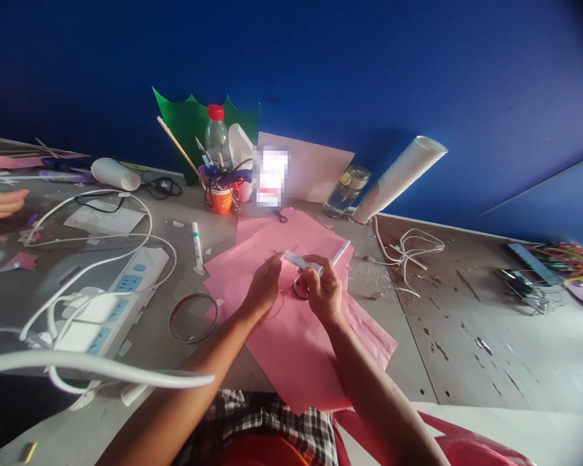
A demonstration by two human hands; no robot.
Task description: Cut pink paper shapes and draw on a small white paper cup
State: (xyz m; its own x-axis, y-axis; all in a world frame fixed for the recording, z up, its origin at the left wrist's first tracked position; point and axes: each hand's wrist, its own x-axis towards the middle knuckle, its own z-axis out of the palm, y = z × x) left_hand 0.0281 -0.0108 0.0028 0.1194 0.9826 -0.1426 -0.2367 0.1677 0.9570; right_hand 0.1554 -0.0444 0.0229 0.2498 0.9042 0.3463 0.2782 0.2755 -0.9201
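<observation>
Facing each other above the pink paper (291, 353), both hands are brought close together over the middle of the surface (233, 359). A slim whitish strip (296, 261) is pinched at its right part by the right grip (324, 279), closed with the thumb pressed near the bent forefinger. The strip's left end is met by the fingertips of the left grip (271, 277), which are drawn together; whether it is clasped there or only touched cannot be told. Between the hands, a dark ring-shaped handle (300, 290) is partly hidden. Beyond the right hand, a thin pale rod (341, 253) is seen at a slant; whether it is joined to the strip is unclear. To the left, a capped marker (197, 246) and a tape ring (193, 341) are set beside the paper, and a power strip (143, 272) is looped about by white cable. Behind, a tall stack of paper cups (403, 176) is leaned near a clear bottle (344, 194).
</observation>
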